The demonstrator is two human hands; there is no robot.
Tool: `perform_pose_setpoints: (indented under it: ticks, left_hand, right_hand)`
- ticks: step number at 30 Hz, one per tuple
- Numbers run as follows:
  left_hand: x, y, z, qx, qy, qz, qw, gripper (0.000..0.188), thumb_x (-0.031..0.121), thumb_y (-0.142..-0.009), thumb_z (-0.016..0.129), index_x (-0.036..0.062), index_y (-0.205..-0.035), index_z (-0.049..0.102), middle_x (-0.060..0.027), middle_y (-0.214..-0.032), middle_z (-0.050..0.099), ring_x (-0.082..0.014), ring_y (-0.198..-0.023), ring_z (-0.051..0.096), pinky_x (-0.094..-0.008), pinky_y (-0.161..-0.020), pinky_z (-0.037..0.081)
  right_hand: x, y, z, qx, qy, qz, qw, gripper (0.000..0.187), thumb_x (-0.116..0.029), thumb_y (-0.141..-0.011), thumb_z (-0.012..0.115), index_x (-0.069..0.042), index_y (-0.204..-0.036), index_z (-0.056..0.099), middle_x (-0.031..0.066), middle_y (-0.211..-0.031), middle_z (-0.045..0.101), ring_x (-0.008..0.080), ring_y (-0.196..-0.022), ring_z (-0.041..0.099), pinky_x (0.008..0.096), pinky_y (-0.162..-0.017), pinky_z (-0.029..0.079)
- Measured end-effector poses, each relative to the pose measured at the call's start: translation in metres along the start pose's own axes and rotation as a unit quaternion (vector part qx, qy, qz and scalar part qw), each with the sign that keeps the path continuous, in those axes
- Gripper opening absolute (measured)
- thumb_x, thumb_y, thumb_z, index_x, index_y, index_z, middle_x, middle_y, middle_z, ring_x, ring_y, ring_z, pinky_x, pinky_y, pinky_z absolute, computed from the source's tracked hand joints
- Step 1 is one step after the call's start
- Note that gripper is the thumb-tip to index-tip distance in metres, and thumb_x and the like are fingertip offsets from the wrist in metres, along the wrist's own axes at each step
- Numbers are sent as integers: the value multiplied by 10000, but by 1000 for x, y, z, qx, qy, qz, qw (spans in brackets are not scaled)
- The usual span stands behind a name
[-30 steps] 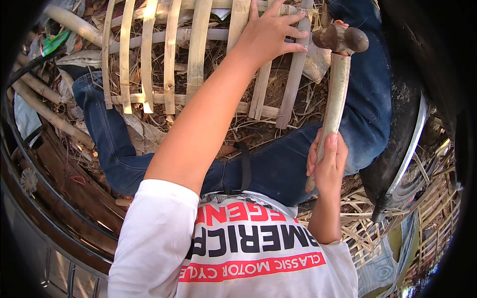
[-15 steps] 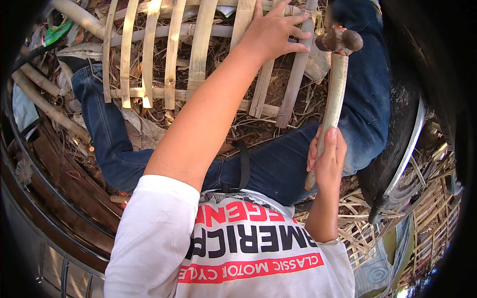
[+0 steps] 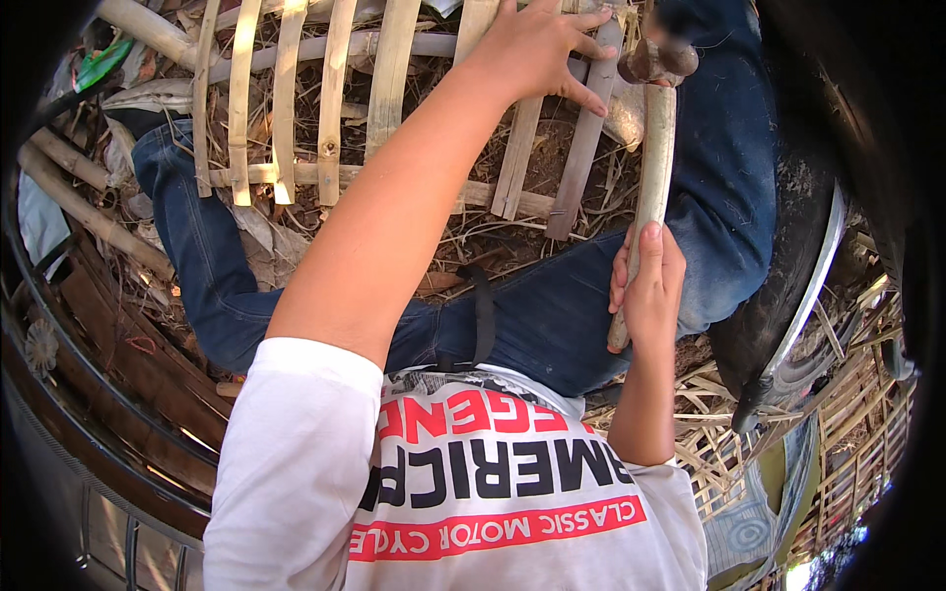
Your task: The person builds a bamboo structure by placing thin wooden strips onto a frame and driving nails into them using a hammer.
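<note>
My right hand point(image 3: 652, 286) is closed around the lower part of a hammer's pale wooden handle point(image 3: 654, 163). The rounded brownish hammer head point(image 3: 662, 63) is raised at the top, just right of the lattice. My left hand point(image 3: 537, 51) lies across the far right part of a bamboo slat lattice point(image 3: 391, 84), fingers spread and thumb stretched out over the rightmost slat point(image 3: 581, 153). Upright slats cross horizontal bamboo strips point(image 3: 355, 177). Whatever lies under my left palm is hidden.
My legs in blue jeans point(image 3: 552, 310) frame the lattice on both sides. A stone point(image 3: 625, 113) lies beside the rightmost slat. Bamboo poles point(image 3: 94, 212) and a curved black metal frame point(image 3: 49, 295) are at the left. A black object with a shiny rim point(image 3: 823, 266) stands at the right.
The whole view has shifted slightly. My left thumb has spread farther down over the rightmost slat. The hammer has moved a little up and left in the picture, still in my right hand.
</note>
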State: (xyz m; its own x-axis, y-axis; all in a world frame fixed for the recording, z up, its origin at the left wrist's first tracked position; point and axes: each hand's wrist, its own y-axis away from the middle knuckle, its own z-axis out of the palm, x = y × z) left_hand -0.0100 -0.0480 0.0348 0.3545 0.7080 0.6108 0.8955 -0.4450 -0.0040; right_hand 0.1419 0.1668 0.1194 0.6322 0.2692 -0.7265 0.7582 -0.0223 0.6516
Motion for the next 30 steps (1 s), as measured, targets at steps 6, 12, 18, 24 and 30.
perform_pose_setpoints:
  ticks: [6,12,18,24,30]
  left_hand:
    - [3,0,0,8,-10,20,1000,687,460,-591,874,190,-1205,723,-11,-1523,451,-377,-1472,244,-683,-1121,259]
    - [0,2,2,6,6,31,999,679,462,-584,880,180,-1183,728,-27,-1517,455,-369,-1466,259,-629,-1139,283]
    - [0,7,0,-3,-17,31,999,690,474,-579,879,174,-1181,727,-38,-1509,465,-363,-1467,265,-615,-1138,294]
    - [1,5,2,6,-27,34,999,713,476,-577,874,199,-1212,704,-41,-1504,469,-342,-1474,259,-651,-1139,258]
    - [-2,0,2,27,-14,41,999,700,478,-570,874,199,-1192,713,-28,-1502,473,-333,-1476,257,-671,-1137,240]
  right_hand:
    - [-5,10,-3,15,30,-29,999,435,-382,-1075,379,-32,-852,509,-8,-562,419,60,-413,398,219,-355,336]
    - [-5,22,3,18,5,-25,1000,428,-372,-1077,377,-36,-844,502,-4,-557,427,56,-412,397,223,-361,319]
    - [-10,18,8,-11,13,26,1000,440,-387,-1076,387,-40,-830,496,0,-558,435,60,-412,403,221,-364,328]
    - [-1,5,5,-12,69,-1,998,501,-476,-1066,341,-25,-922,506,9,-563,428,74,-390,397,223,-354,348]
    - [3,13,7,6,21,-30,999,492,-458,-1068,345,-23,-895,496,12,-569,434,69,-396,403,220,-353,347]
